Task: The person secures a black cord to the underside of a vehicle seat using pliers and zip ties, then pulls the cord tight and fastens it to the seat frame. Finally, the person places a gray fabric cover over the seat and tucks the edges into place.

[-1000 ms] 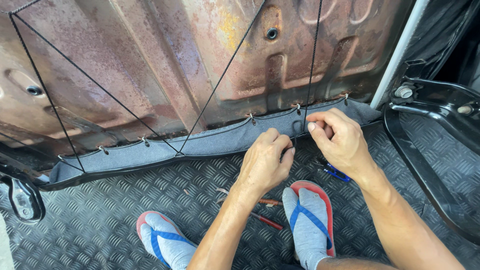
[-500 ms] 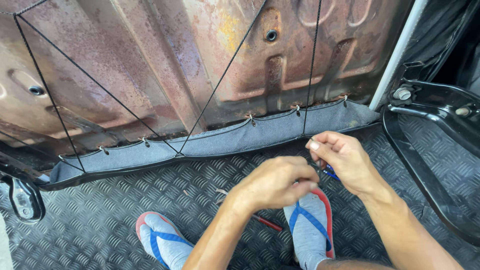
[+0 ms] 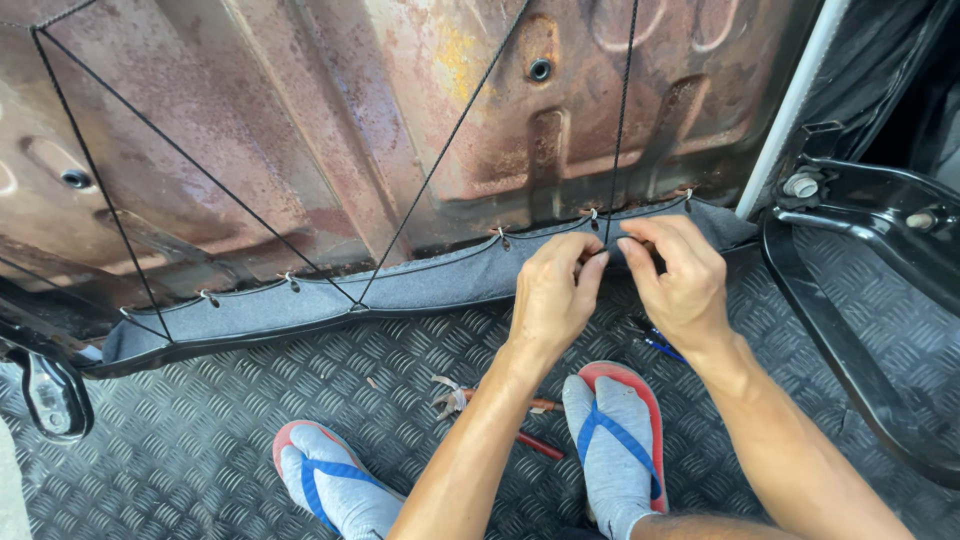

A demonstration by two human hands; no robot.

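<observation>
A rusty metal seat pan (image 3: 400, 130) stands on its edge in front of me. A grey fabric edge (image 3: 420, 285) runs along its lower rim, held by several small metal hooks (image 3: 291, 282). Black cords (image 3: 440, 160) stretch across the pan down to the fabric. My left hand (image 3: 553, 290) and my right hand (image 3: 678, 280) meet at the fabric edge below a vertical black cord (image 3: 624, 120). The fingertips of both hands pinch the fabric and cord there. What sits between the fingers is hidden.
Pliers with red handles (image 3: 495, 410) lie on the diamond-plate floor (image 3: 200, 420) by my sock-and-sandal feet (image 3: 620, 440). A blue-handled tool (image 3: 660, 345) lies under my right wrist. A black metal frame (image 3: 870, 300) stands at the right, a black bracket (image 3: 50, 395) at the left.
Half a second ago both hands had dropped toward the floor near my right foot. Now they are back up at the fabric edge, pinching it under the vertical cord.
</observation>
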